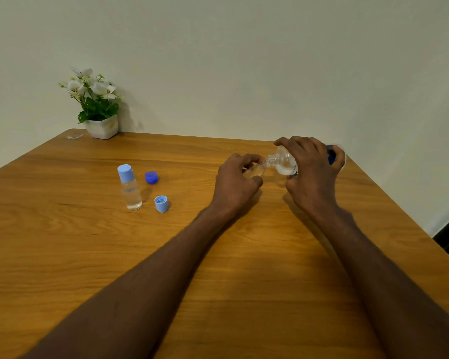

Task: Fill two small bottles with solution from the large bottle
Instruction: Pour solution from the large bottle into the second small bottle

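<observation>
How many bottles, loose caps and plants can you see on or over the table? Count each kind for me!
Bottles: 3 (capped small bottle, small bottle in the left hand, large bottle in the right hand)
Loose caps: 2 (dark blue cap, light blue cap)
Plants: 1 (potted plant)
Total: 6

No readable text; large bottle (285, 161) label print too blurred.

near half of the table (244, 294) lies open; capped bottle (131, 189) and two loose caps (161, 203) crowd ten o'clock; flowerpot (102, 126) blocks eleven.
</observation>
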Tool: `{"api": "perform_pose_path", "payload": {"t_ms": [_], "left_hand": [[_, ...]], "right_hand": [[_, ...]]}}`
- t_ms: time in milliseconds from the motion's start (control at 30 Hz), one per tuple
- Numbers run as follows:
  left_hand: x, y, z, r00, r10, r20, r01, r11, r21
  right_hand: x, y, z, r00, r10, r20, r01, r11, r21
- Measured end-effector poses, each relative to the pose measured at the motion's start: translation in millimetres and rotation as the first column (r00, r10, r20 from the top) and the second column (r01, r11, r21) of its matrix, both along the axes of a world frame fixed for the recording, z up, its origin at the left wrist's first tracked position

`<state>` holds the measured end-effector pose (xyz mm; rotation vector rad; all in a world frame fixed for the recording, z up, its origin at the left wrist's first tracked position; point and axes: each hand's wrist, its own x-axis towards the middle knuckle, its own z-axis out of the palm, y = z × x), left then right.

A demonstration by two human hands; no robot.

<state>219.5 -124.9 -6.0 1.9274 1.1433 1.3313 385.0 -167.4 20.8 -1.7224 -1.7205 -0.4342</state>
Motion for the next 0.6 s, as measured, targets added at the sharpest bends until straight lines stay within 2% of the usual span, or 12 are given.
{"api": "perform_pose_path", "payload": {"t_ms": [600], "left_hand": [[0.7, -2.0, 2.0, 1.0, 0.005, -0.002, -0.005, 1.0, -0.008]], "right_hand": [[-0.2, 1.4, -0.4, 1.0, -0.004, -0.016, 0.004, 1.0, -0.005]]}}
